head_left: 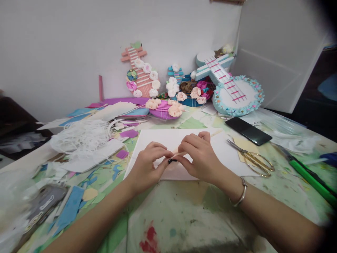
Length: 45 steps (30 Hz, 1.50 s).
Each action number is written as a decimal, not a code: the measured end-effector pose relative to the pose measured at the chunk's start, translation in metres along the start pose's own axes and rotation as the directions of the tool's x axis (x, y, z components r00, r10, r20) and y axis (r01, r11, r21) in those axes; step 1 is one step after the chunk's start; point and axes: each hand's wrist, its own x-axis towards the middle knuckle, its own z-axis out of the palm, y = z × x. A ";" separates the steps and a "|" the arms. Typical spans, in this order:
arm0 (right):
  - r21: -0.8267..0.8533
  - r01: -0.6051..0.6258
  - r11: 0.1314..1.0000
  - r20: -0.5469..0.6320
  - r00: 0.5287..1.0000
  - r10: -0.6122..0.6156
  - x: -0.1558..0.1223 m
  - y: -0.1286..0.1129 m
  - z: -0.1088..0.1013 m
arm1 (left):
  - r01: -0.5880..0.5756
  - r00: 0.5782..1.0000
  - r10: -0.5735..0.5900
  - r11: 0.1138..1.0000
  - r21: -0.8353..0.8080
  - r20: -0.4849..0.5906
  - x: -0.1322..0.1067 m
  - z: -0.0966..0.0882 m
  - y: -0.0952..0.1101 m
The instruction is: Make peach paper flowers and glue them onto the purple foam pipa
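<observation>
My left hand (149,163) and my right hand (198,154) meet over a white sheet (226,154) lying on the table. Both pinch a thin pale stick or strip (181,153) that runs up and to the right, past my right hand's fingers toward its far end near the sheet's top edge. Fingers of both hands are curled and pressed together at the stick's near end. A silver bangle (240,196) circles my right wrist.
Gold scissors (252,158) lie right of the sheet, a black phone (249,130) behind them, a green tool (310,179) farther right. White cord (84,138) and foam scraps fill the left. Flower-decorated guitar crafts (234,91) stand along the wall.
</observation>
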 end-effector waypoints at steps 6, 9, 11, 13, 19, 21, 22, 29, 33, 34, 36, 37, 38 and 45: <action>-0.037 0.026 0.999 0.006 1.000 -0.026 0.000 -0.001 0.000 | 0.080 0.997 -0.080 0.997 0.013 0.004 0.001 0.002 0.003; -0.065 0.053 0.996 0.015 0.999 -0.052 0.000 -0.002 0.001 | 0.111 0.994 -0.111 0.993 0.029 -0.010 0.001 0.002 0.003; -0.079 0.066 0.995 0.015 0.998 -0.065 -0.001 -0.002 0.002 | 0.133 0.991 -0.133 0.991 0.031 -0.018 0.000 0.002 0.003; -0.087 0.068 0.994 0.009 0.998 -0.067 -0.001 -0.003 0.002 | 0.135 0.990 -0.134 0.991 0.025 -0.034 0.000 0.002 0.003; -0.090 0.038 0.995 0.016 0.999 -0.037 0.000 -0.003 0.002 | 0.005 0.996 0.003 0.997 0.083 -0.089 -0.003 0.006 0.001; -0.086 0.021 0.996 0.037 0.999 -0.018 0.000 -0.003 0.002 | -0.023 0.997 0.032 0.992 0.121 -0.070 -0.003 0.007 0.000; -0.084 0.014 0.996 0.049 0.999 -0.010 0.001 -0.003 0.002 | -0.030 0.998 0.038 0.991 0.131 -0.055 -0.003 0.007 0.000; -0.073 -0.012 0.997 0.114 0.993 0.020 0.001 -0.003 0.003 | 0.018 1.000 -0.015 0.989 0.144 -0.019 -0.002 0.008 0.002; -0.077 -0.031 0.997 0.121 0.992 0.040 0.001 -0.002 0.002 | 0.077 0.997 -0.071 0.984 0.163 -0.043 -0.003 0.008 0.004; -0.077 -0.033 0.997 0.118 0.992 0.042 0.001 -0.002 0.002 | 0.083 0.996 -0.078 0.984 0.155 -0.037 -0.003 0.007 0.005; -0.074 -0.031 0.997 0.112 0.993 0.039 0.000 -0.002 0.002 | 0.092 0.996 -0.092 0.987 0.128 -0.011 -0.004 0.006 0.005; -0.072 -0.028 0.997 0.107 0.994 0.036 0.000 -0.002 0.003 | 0.098 0.995 -0.099 0.989 0.114 0.003 -0.004 0.005 0.006; -0.069 -0.023 0.997 0.102 0.994 0.030 0.000 -0.003 0.003 | 0.108 0.994 -0.111 0.989 0.100 0.018 -0.004 0.004 0.006; -0.049 0.013 0.999 0.057 0.998 -0.010 -0.001 -0.002 0.005 | 0.201 0.978 -0.201 0.980 0.006 0.057 -0.001 0.001 0.007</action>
